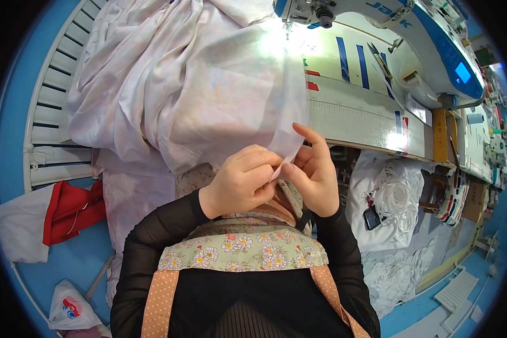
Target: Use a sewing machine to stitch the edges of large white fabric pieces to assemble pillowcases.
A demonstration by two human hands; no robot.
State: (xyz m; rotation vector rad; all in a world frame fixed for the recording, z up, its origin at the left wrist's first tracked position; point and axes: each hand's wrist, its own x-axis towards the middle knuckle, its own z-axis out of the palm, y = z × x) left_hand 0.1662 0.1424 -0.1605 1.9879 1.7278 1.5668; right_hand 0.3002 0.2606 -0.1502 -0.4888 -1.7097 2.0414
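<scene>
Pale fabric (225, 107): edge pinched by left hand (239, 176) and right hand (320, 183) near front edge of sewing table (355, 119). Right forefinger (311, 134) held apart.

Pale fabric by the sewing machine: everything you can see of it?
The pale fabric is whitish with faint pastel blotches, thin-looking, smooth and slightly glossy. It bunches in loose folds at left and lies flatter at right, reaching the lit needle area of the sewing machine. The left hand and right hand pinch its near right edge.

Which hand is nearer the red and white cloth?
Left. The left hand is right of the red and white cloth, pinching pale fabric; the right hand is farther right.
</scene>
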